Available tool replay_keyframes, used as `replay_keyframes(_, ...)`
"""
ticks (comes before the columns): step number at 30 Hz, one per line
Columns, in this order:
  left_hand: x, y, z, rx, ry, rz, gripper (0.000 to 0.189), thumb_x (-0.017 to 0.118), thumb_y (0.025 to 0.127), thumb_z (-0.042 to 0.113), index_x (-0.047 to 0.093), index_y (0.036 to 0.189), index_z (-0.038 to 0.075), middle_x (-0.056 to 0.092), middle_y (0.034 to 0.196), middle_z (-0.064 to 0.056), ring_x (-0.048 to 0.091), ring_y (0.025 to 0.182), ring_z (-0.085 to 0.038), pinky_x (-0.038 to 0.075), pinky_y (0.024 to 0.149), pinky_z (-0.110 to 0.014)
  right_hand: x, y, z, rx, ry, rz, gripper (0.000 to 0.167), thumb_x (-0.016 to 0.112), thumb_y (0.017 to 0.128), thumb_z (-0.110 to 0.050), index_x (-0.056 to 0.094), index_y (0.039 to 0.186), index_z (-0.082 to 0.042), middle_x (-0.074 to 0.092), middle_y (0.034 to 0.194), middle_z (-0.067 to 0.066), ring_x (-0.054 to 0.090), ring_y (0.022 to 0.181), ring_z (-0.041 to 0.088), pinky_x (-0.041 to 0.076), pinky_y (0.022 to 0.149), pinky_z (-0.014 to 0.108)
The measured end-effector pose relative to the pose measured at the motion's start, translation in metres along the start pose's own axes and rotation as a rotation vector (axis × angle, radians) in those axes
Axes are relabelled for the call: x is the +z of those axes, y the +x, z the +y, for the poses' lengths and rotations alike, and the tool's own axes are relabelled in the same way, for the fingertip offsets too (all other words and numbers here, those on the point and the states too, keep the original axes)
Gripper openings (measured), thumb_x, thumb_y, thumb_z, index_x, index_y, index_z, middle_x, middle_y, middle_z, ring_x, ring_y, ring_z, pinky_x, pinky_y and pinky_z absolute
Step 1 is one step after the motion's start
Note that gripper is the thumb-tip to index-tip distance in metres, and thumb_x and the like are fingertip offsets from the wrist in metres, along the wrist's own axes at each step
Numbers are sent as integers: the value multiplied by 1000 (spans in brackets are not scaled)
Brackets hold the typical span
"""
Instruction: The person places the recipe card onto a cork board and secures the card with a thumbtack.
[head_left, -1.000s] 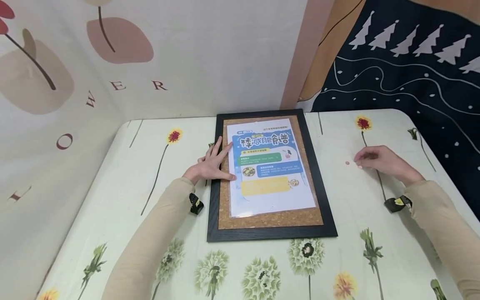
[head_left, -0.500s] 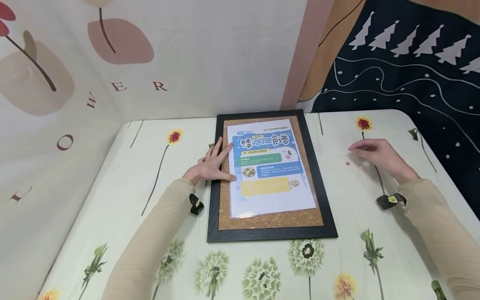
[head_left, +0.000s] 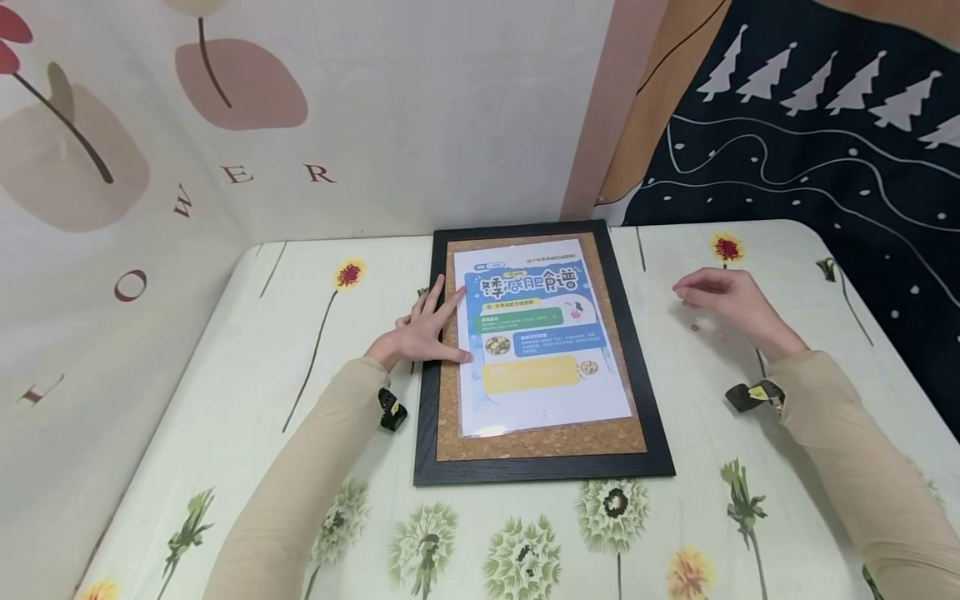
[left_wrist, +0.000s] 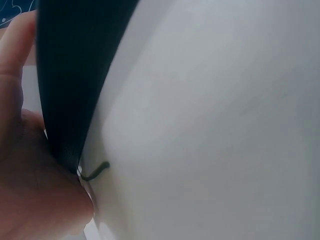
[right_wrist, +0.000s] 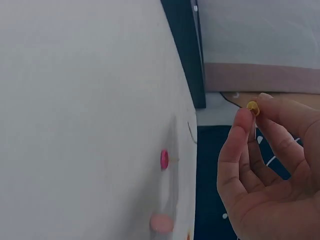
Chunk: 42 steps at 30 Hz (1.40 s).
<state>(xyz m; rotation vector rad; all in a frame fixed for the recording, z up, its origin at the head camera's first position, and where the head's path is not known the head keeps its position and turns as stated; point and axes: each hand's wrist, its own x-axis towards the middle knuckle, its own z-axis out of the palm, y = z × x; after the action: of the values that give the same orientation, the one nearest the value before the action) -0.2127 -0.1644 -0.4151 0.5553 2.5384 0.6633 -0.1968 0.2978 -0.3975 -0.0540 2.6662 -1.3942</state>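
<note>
Between thumb and index finger my right hand pinches a small yellow thumbtack, above the table to the right of the framed cork board. Two pink thumbtacks lie on the table below that hand; the right wrist view shows one thumbtack with its point sticking out sideways, and a paler pink one near it. My left hand lies spread over the board's black left edge, its thumb and fingertips reaching a printed poster. That poster lies on the cork, slightly tilted.
A cloth with printed flowers covers the table. Behind the board stands a pale wall hanging, and a dark cloth with white trees hangs at the right. Each wrist wears a small black camera.
My right hand has lifted off the table by the pink thumbtacks and moved left toward the board, carrying the yellow thumbtack. The left hand, board and poster stay put.
</note>
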Motion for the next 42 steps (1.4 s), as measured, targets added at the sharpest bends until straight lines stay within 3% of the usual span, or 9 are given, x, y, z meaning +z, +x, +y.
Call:
replay_keyframes(7, 0, 0, 0, -4, 7, 5, 111, 74, 79, 45, 0, 157, 19, -27, 156, -10, -13, 142, -42, 20, 94, -60, 9, 5, -11, -16, 16, -14, 34, 61, 96, -25, 61, 118, 2, 65, 102, -3, 60, 88, 4, 41, 85, 25)
replay_keyframes(16, 0, 0, 0, 7, -3, 4, 110, 74, 80, 44, 0, 157, 18, -27, 156, -11, -14, 141, -43, 19, 94, -61, 23, 16, -21, -67, 104, -5, 28, 57, 96, -10, 58, 118, 6, 64, 103, 5, 61, 85, 3, 45, 80, 17)
replay_keyframes(22, 0, -1, 0, 9, -1, 0, 110, 74, 80, 44, 0, 157, 18, -27, 156, -11, -13, 141, -44, 21, 93, -60, 27, 19, -29, -32, 85, -59, 34, 61, 96, -21, 61, 121, 1, 62, 119, 15, 60, 94, 6, 39, 95, 35)
replay_keyframes(30, 0, -1, 1, 10, -15, 1, 110, 74, 80, 44, 1, 157, 18, -26, 156, -11, -13, 141, -44, 19, 94, -61, 37, 24, -39, 8, 92, -114, 34, 67, 93, -21, 62, 120, 1, 59, 124, 18, 55, 117, 31, 28, 103, 57)
replay_keyframes(42, 0, -1, 0, 4, 1, 9, 110, 74, 79, 45, 2, 157, 18, -25, 157, -12, -11, 141, -44, 23, 91, -57, 51, 35, -59, 9, 88, -197, 36, 66, 94, -21, 63, 123, 0, 53, 132, 16, 44, 126, 34, 25, 105, 56)
